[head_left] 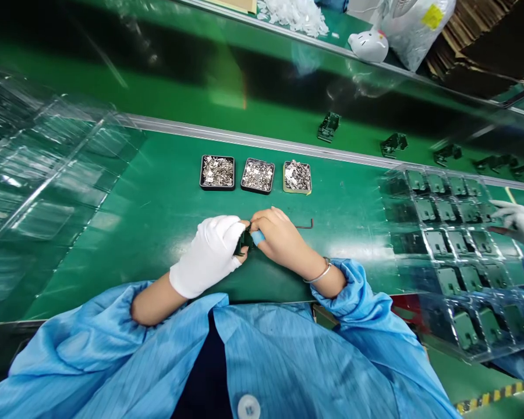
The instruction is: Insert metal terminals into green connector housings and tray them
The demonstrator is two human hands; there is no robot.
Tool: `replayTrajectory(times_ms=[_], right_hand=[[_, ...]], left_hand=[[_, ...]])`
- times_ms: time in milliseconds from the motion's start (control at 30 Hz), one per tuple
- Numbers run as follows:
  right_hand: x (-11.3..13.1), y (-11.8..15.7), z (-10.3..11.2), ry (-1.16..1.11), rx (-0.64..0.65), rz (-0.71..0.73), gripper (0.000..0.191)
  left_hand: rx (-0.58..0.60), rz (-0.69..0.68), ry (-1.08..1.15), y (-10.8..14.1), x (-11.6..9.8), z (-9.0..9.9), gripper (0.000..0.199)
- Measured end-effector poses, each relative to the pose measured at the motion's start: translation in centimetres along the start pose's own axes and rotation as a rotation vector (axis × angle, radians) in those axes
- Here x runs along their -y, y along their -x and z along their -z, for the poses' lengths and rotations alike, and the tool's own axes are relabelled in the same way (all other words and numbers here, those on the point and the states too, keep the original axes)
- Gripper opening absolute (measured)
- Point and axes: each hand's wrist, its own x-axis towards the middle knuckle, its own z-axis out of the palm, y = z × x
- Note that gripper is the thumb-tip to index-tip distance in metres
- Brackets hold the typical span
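A small dark green part (241, 243) sits between my two hands above the green worktop (166, 203), much of it covered by fingers. My left hand (213, 250), in a white glove with bare fingertips, grips it from the left. On its other side my right hand (279, 234), ungloved with blue tape round a finger, has its fingers closed at the part's upper edge; any small piece in them is hidden. Behind the hands stand three small trays of shiny metal pieces: a left tray (217, 188), a middle tray (257, 190) and a right tray (297, 191).
An L-shaped hex key (306, 226) lies right of my hands. Farther right, a clear compartment tray (436, 227) holds green parts, with a co-worker's gloved hand (517, 221) over it. Clear trays (39, 192) fill the left. Several green assemblies (329, 126) stand beyond the metal rail.
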Motion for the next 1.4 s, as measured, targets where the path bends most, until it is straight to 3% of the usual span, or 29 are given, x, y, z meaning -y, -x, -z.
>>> replayTrajectory(times_ms=[200,433,633,867,1000,1133,1267,1400], right_hand=[[-0.1,0.0,0.1,-0.040,0.041,0.013,0.022],[0.2,-0.2,0.7,-0.166,0.062,0.000,0.019],[0.7,0.0,0.9,-0.246,0.055,-0.139,0.018],[0.8,-0.1,0.9,-0.195,0.045,-0.108,0.020],[1.3,-0.2,0.5,-0.107,0.080,-0.094,0.026],[1.9,-0.2,0.2,-0.037,0.117,-0.088,0.027],[2.3,-0.4,0.1,0.011,0.124,-0.085,0.024],[2.2,-0.6,0.2,-0.010,0.097,-0.125,0.020]], left_hand=[[0.016,-0.069,-0.128,-0.5,-0.6,0.6,0.022],[0.160,-0.080,-0.076,-0.9,-0.4,1.4,0.019],[0.118,0.049,0.299,-0.2,0.8,0.6,0.036],[0.282,0.148,0.507,-0.6,1.9,1.8,0.055],[0.398,0.172,0.305,-2.0,1.7,2.8,0.034],[0.395,0.089,0.051,-2.8,1.0,2.8,0.028],[0.358,0.032,-0.014,-2.8,0.5,2.4,0.025],[0.347,0.076,0.027,-2.9,0.9,2.2,0.025]])
